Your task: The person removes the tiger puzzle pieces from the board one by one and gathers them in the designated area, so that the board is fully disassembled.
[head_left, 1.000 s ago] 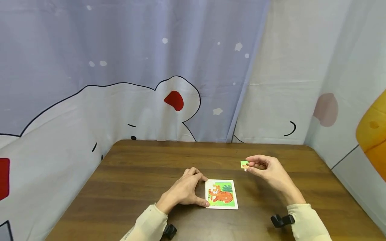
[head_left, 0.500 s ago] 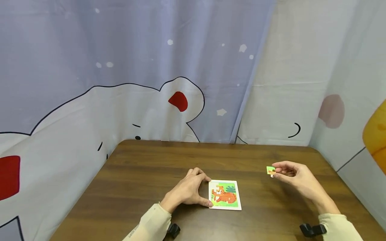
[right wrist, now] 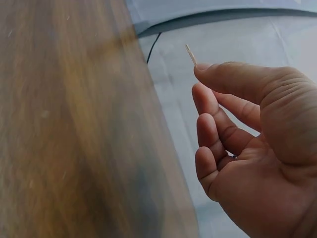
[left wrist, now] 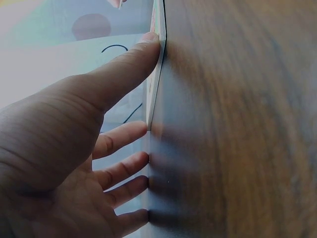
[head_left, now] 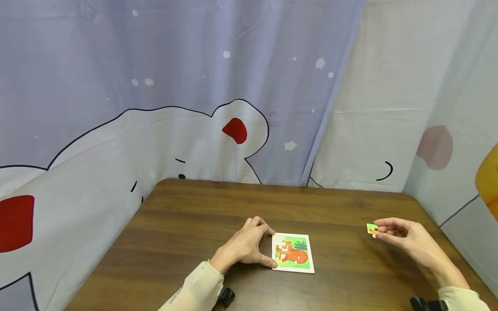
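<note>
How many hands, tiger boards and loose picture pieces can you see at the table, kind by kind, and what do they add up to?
Hands: 2, the left hand and the right hand
Tiger board: 1
Loose picture piece: 1
Total: 4

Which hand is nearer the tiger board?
Left. The left hand touches the left edge of the tiger board; the right hand is apart, off to its right, pinching a small picture piece.

Head view: R fingers hide pt of tile, R sleeve cut at btm.
</note>
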